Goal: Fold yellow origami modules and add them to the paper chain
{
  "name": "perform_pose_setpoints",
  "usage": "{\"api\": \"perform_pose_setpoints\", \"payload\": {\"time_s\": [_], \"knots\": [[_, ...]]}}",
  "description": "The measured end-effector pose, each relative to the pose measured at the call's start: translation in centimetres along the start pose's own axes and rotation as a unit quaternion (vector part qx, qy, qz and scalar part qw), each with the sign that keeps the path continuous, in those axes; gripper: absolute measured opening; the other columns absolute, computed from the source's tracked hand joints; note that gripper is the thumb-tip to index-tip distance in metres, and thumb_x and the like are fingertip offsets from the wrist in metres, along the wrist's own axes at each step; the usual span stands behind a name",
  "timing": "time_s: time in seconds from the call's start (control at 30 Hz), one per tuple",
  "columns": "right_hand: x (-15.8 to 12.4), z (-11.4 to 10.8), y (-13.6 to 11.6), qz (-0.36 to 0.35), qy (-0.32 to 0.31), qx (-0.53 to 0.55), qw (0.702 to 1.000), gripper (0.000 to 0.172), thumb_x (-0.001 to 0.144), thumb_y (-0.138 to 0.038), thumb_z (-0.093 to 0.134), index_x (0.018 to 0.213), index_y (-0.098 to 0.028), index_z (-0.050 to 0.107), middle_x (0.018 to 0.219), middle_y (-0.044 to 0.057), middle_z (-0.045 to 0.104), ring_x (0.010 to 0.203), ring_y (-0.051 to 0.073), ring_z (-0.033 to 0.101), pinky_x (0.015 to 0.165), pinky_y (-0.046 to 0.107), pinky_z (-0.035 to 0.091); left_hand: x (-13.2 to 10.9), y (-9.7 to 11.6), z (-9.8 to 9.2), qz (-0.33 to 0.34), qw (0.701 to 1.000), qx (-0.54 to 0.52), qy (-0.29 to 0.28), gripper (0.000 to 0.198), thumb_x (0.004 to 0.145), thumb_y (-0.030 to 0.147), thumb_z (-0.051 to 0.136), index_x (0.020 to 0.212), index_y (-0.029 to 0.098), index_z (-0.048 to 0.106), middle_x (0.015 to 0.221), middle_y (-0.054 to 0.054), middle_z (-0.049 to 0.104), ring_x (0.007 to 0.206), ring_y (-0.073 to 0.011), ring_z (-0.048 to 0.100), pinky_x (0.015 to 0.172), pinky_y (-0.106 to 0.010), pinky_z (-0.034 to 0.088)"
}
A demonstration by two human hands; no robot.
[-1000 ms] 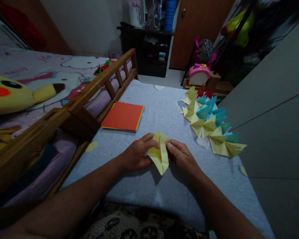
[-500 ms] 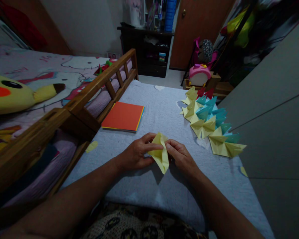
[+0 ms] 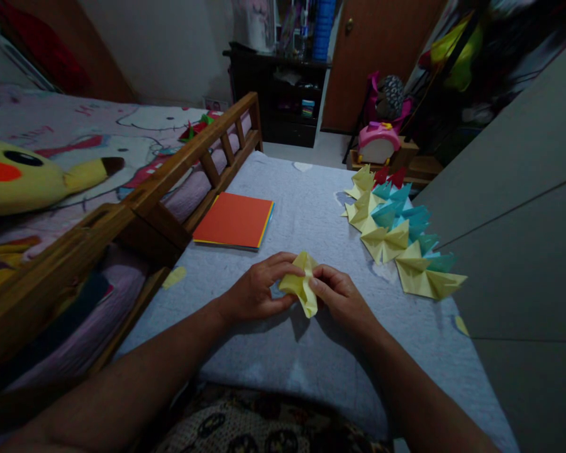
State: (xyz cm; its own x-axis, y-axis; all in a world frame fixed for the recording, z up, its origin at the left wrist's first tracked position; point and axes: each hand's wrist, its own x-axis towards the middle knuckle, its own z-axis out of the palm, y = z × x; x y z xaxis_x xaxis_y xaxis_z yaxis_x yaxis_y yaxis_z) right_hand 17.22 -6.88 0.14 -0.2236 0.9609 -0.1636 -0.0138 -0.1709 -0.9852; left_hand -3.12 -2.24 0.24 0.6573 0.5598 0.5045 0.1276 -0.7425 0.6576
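A partly folded sheet of yellow origami paper [image 3: 304, 286] is held between both hands just above the bed. My left hand [image 3: 266, 286] grips its left side, fingers over the top and thumb below. On the other side, my right hand [image 3: 337, 290] pinches the paper's edge between thumb and index finger. Some creases and the underside are hidden by the fingers. To the right stand rows of folded paper pieces, yellow ones [image 3: 384, 241] in front of teal ones [image 3: 396, 207], with red ones [image 3: 396, 178] at the far end.
A stack of coloured square paper [image 3: 236, 220], orange on top, lies left of centre. Along the left runs a wooden bed rail [image 3: 193, 148], with a yellow plush toy [image 3: 23, 179] beyond it. A pale cabinet [image 3: 528, 251] borders the right side.
The yellow paper has been squeezed narrower, and its lower point has risen and bent. My right thumb has shifted slightly left over the paper; my left fingers have shifted a little.
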Motion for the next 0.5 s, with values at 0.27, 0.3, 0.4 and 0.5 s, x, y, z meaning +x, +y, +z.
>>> {"api": "perform_pose_setpoints", "payload": {"time_s": [0.27, 0.3, 0.4, 0.5], "knots": [[-0.03, 0.07, 0.11, 0.003, -0.004, 0.000, 1.000, 0.019, 0.081, -0.039, 0.065, 0.079, -0.021, 0.057, 0.069, -0.002, 0.051, 0.059, 0.011, 0.043, 0.054, 0.027, 0.034, -0.08, 0.08, 0.22, 0.002, 1.000, -0.030, -0.008, 0.056, 0.081, 0.015, 0.064, 0.133, 0.026, 0.050, 0.127, -0.012, 0.056, 0.116, -0.0271, 0.057, 0.097, -0.044, 0.052], [-0.03, 0.10, 0.14, 0.003, -0.001, -0.002, 1.000, 0.019, 0.081, -0.038, 0.065, 0.079, -0.021, 0.057, 0.068, -0.002, 0.051, 0.059, 0.011, 0.043, 0.054, 0.027, 0.034, -0.05, 0.11, 0.21, 0.002, 0.999, -0.028, -0.019, 0.054, 0.081, 0.014, 0.063, 0.132, 0.026, 0.051, 0.127, -0.012, 0.055, 0.115, -0.0270, 0.057, 0.096, -0.043, 0.053], [0.00, 0.18, 0.20, 0.004, 0.002, -0.010, 1.000, 0.019, 0.081, -0.037, 0.065, 0.079, -0.020, 0.058, 0.068, -0.002, 0.051, 0.059, 0.011, 0.043, 0.054, 0.027, 0.034, 0.05, 0.24, 0.13, 0.002, 0.999, -0.028, -0.045, 0.052, 0.079, 0.013, 0.061, 0.129, 0.026, 0.055, 0.125, -0.011, 0.054, 0.114, -0.0273, 0.057, 0.095, -0.044, 0.053], [0.07, 0.22, 0.29, -0.003, 0.010, -0.023, 1.000, 0.019, 0.082, -0.039, 0.064, 0.080, -0.020, 0.059, 0.069, -0.001, 0.053, 0.061, 0.012, 0.046, 0.056, 0.027, 0.036, 0.12, 0.30, 0.12, 0.001, 0.998, -0.035, -0.052, 0.055, 0.077, 0.012, 0.061, 0.130, 0.026, 0.054, 0.125, -0.011, 0.054, 0.114, -0.0285, 0.057, 0.094, -0.046, 0.053]]}}
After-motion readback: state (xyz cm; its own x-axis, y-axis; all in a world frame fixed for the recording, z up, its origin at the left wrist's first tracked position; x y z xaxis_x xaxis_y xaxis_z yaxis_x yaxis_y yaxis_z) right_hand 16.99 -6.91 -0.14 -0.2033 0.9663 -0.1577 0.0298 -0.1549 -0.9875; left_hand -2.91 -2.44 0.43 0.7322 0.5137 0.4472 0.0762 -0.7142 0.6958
